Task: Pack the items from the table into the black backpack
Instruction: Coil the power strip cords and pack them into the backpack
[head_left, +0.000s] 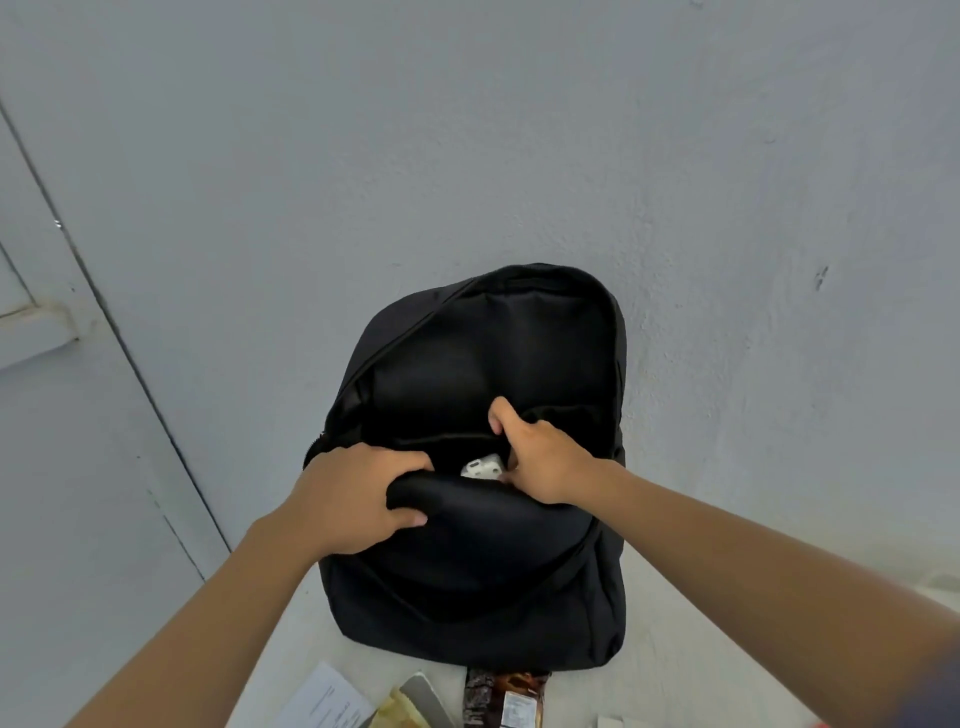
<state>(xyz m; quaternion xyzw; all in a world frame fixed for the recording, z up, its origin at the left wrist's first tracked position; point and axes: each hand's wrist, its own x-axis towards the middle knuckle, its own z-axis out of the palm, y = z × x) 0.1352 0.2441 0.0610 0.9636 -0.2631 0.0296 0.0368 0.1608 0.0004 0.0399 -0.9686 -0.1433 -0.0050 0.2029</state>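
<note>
The black backpack (483, 582) stands on the white table (691, 654) against the wall, its main compartment unzipped and gaping. My left hand (358, 493) grips the front flap's folded edge and holds it down. My right hand (540, 457) reaches into the opening, its fingers curled around a small white charger-like object (480, 466) that sits just inside the mouth. The rest of the bag's inside is dark.
At the table's near edge lie a white paper sheet (327, 699), a yellowish packet (400, 714) with a grey item beside it, and a dark brown snack wrapper (504, 699). A grey wall rises behind the bag; a door frame runs at left.
</note>
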